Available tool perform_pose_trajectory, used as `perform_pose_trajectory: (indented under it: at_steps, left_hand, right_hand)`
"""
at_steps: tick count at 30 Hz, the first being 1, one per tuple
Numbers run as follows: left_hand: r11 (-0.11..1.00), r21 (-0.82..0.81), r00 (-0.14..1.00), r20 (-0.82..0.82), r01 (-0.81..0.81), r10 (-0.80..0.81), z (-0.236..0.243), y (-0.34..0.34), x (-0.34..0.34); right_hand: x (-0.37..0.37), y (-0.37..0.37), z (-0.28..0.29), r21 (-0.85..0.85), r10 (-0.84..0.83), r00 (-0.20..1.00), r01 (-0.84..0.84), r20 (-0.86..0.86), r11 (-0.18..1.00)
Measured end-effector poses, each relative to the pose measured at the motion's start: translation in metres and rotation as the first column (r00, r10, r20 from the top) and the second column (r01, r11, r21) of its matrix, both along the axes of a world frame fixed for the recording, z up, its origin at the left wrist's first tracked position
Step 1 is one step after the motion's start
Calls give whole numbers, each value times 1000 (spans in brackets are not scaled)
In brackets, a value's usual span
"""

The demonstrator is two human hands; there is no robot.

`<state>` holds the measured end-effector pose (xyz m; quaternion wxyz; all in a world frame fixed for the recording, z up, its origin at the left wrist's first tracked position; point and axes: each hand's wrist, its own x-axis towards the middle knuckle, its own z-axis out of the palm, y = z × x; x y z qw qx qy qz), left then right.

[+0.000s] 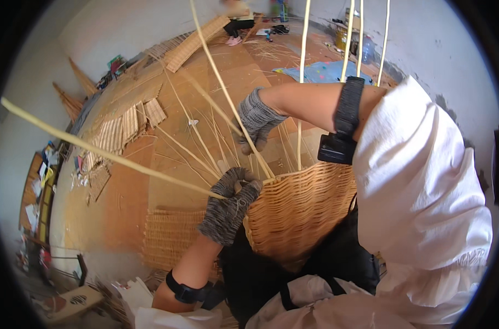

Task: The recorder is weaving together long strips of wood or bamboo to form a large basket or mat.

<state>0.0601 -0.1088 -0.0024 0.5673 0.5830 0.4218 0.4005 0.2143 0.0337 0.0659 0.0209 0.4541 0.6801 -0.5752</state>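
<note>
A honey-coloured woven wicker panel (304, 205) is resting upright against the person's dark lap (342, 244), its bowed face showing tight, rippling rows of thin strands, with tall pale stakes (304, 44) rising along its top edge. The grey-gloved left hand (231, 204) is gripping its upper left corner, where a long cream rod (123, 160) is running in, while the grey-gloved right hand (257, 119) is pinching a blurred strand (210, 102) above that edge.
</note>
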Motion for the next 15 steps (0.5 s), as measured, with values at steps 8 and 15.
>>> perform_pose_trajectory:
  at_steps: [8, 15]
  left_hand:
    - [991, 87, 994, -57, 101, -96, 4, 9, -6]
    - [942, 96, 863, -440, 321, -249, 14, 24, -11]
  right_hand:
    - [-11, -1, -21, 406, 500, 808, -589, 312, 699]
    - [-33, -9, -31, 284, 357, 643, -677, 678, 679]
